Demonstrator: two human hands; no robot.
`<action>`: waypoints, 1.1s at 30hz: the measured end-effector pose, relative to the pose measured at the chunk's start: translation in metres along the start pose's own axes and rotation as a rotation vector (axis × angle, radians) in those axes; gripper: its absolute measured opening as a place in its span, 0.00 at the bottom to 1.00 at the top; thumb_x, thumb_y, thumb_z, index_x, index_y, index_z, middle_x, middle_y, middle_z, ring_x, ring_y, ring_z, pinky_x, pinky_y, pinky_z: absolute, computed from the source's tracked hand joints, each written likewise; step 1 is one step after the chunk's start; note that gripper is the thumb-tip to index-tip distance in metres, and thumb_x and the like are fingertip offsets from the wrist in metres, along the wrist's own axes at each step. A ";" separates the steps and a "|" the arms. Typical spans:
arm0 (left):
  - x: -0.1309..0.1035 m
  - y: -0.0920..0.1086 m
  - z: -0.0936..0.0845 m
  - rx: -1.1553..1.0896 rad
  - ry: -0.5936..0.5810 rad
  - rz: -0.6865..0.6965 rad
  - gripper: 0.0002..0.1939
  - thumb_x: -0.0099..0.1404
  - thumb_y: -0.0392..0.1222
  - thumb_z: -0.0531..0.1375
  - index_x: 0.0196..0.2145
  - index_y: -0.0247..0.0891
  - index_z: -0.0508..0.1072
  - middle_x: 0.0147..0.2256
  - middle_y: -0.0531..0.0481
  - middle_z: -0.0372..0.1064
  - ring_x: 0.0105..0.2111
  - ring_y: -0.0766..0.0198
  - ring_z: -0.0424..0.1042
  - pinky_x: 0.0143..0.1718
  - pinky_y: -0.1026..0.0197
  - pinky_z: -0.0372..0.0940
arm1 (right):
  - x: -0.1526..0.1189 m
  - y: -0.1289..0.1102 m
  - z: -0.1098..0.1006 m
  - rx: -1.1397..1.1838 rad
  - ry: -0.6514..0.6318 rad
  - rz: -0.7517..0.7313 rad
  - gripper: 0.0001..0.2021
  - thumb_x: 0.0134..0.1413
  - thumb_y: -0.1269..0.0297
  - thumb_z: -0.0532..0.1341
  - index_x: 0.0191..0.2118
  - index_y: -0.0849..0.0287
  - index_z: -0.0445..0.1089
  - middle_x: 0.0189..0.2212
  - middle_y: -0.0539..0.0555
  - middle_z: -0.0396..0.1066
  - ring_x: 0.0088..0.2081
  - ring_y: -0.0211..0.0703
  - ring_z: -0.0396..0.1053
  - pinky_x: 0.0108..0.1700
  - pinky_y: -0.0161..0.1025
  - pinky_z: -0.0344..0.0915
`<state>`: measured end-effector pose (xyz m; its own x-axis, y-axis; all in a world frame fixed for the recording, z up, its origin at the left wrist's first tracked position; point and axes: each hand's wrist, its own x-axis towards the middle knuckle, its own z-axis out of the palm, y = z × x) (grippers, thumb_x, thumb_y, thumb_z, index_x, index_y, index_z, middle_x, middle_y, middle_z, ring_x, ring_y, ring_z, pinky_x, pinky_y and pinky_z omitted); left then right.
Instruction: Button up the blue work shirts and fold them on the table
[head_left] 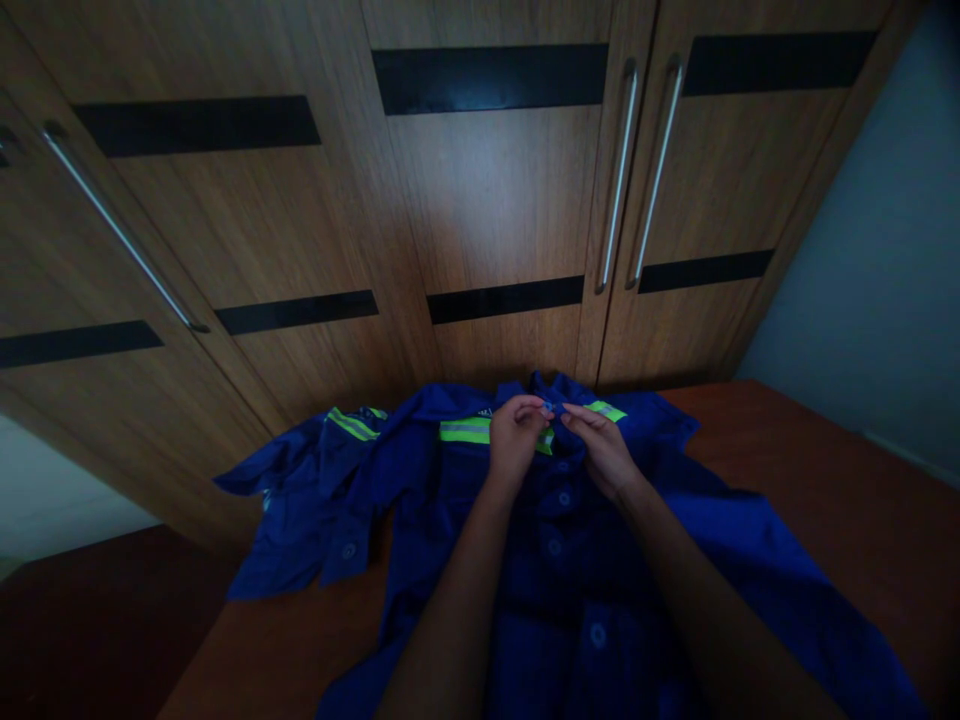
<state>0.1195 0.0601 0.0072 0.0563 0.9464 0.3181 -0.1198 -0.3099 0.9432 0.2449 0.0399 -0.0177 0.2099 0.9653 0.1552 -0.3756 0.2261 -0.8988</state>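
A dark blue garment (pixel 465 500) with lime and grey reflective strips lies spread out, its collar toward the cupboard. Several round buttons run down its front. Near the collar, my left hand (pixel 519 425) pinches a small blue piece of the garment between thumb and fingers. My right hand (pixel 596 435) is closed on the garment's edge just to the right, its fingertips almost meeting the left ones. The fingertips partly hide what lies between them.
The garment rests on a reddish-brown wooden surface (pixel 810 440). Behind it stands a wooden cupboard (pixel 495 200) with black panels and long metal handles. A second blue piece (pixel 285 520) with lime strips lies at the left. A pale wall (pixel 862 250) is at the right.
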 end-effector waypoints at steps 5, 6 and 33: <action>0.001 0.001 -0.001 0.132 -0.002 0.056 0.02 0.58 0.34 0.59 0.30 0.37 0.72 0.28 0.50 0.75 0.30 0.64 0.75 0.34 0.64 0.68 | 0.000 0.002 -0.001 -0.050 -0.030 -0.004 0.17 0.38 0.56 0.70 0.38 0.54 0.77 0.34 0.51 0.77 0.41 0.45 0.70 0.47 0.42 0.64; 0.001 0.002 -0.002 0.165 0.012 0.074 0.02 0.58 0.34 0.59 0.30 0.37 0.72 0.28 0.50 0.75 0.31 0.64 0.75 0.35 0.64 0.68 | 0.001 0.002 -0.001 -0.051 -0.031 -0.006 0.18 0.38 0.56 0.71 0.38 0.54 0.77 0.35 0.51 0.76 0.41 0.45 0.70 0.47 0.42 0.63; -0.007 0.013 -0.006 0.889 -0.031 0.157 0.08 0.61 0.33 0.58 0.32 0.43 0.76 0.33 0.50 0.77 0.35 0.60 0.74 0.38 0.62 0.62 | 0.000 0.002 0.007 -0.350 -0.117 -0.015 0.19 0.36 0.59 0.66 0.38 0.57 0.65 0.13 0.37 0.53 0.15 0.30 0.47 0.19 0.32 0.43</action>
<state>0.1118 0.0503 0.0169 0.1321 0.8882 0.4400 0.6809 -0.4039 0.6110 0.2375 0.0412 -0.0164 0.1003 0.9752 0.1973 -0.0378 0.2019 -0.9787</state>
